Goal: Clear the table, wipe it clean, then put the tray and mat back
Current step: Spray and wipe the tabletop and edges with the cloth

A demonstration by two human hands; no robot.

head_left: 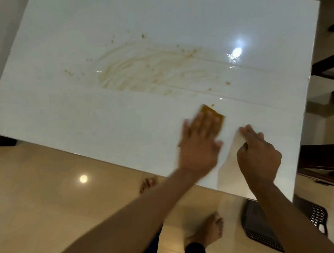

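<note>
On the near right part of the white glossy table [66, 111], head view, the left hand [198, 145] lies flat with fingers [207, 120] spread, pressing an orange-brown sponge [219, 113] onto the surface; its outline is motion-blurred. Just beside it, the right hand [259, 156] has its fingers curled, pinching a white sheet or cloth [237, 141] against the table; material cannot be told. A smeared brown stain [146, 71] with scattered crumbs sits at table centre, well apart from the sponge, so wiping is judged partly done. Sponge likely soft, light, compressible; best held flat under the palm, not by an edge. Glossy top likely slippery when wet. Tray and mat not seen on the table. A dark perforated object [269, 228], perhaps a chair or a basket, stands on the floor below the table's near edge; contents cannot be told.
</note>
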